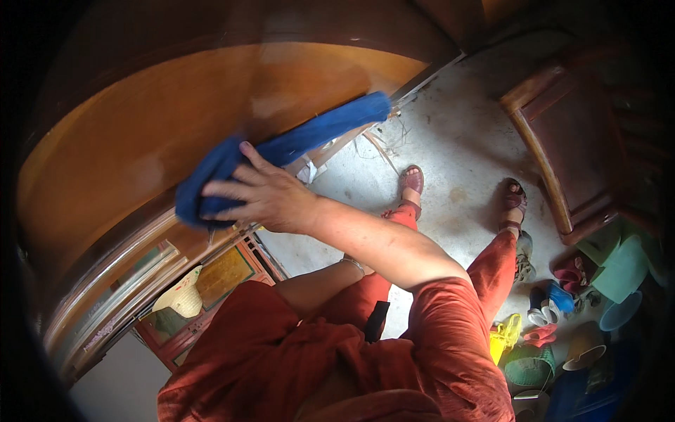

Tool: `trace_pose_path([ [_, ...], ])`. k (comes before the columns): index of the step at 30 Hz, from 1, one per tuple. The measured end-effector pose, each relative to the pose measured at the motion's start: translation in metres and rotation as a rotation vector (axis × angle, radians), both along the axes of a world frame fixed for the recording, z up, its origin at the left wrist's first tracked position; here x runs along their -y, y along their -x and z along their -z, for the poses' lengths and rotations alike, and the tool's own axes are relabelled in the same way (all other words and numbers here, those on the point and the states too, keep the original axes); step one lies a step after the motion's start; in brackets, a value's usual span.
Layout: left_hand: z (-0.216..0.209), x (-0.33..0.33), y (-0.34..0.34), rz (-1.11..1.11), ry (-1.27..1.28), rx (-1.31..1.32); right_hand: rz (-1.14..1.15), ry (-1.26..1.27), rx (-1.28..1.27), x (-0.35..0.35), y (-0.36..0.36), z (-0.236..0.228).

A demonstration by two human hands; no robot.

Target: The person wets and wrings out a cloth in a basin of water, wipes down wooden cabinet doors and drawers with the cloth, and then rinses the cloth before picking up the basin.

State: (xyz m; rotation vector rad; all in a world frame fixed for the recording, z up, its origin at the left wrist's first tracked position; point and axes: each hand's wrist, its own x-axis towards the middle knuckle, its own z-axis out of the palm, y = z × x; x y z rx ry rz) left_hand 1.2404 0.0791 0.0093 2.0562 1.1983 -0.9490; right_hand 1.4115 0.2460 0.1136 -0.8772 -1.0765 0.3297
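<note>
My right hand (pixel 260 190) reaches across my body to the left and lies on a blue cloth (pixel 330 126). Its fingers are stretched and spread over the cloth, the thumb pointing up. The cloth is long and bunched, draped along the lower edge of a shiny orange-brown wooden panel (pixel 176 105). One end bulges under my fingers; the other trails off to the right. My left forearm (pixel 309 281), with a bracelet (pixel 353 264) at the wrist, rests by my left knee. Most of the left hand is hidden behind my right forearm.
A red wooden cabinet (pixel 218 281) with a straw hat (pixel 181 295) stands at lower left. A dark wooden chair (pixel 569 148) is at right. Shoes (pixel 545 309), a green basket (pixel 531 363) and a yellow bag (pixel 504 337) lie on the pale floor (pixel 450 141) at lower right.
</note>
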Motion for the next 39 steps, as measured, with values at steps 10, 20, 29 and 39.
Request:
trace_pose_path([
  [10,-0.009,-0.028,0.007,0.102,0.051,-0.136,0.605,-0.017,-0.205,-0.04,-0.102,-0.002],
  [20,-0.019,-0.035,0.019,0.191,0.113,-0.094,0.616,0.361,-0.445,-0.034,0.025,0.113],
  [29,-0.019,-0.028,0.023,0.023,0.033,0.053,0.905,0.618,-0.749,-0.056,-0.068,0.206],
  [39,-0.015,-0.028,0.005,0.055,0.002,0.105,0.545,0.899,-1.124,-0.038,0.037,0.277],
])
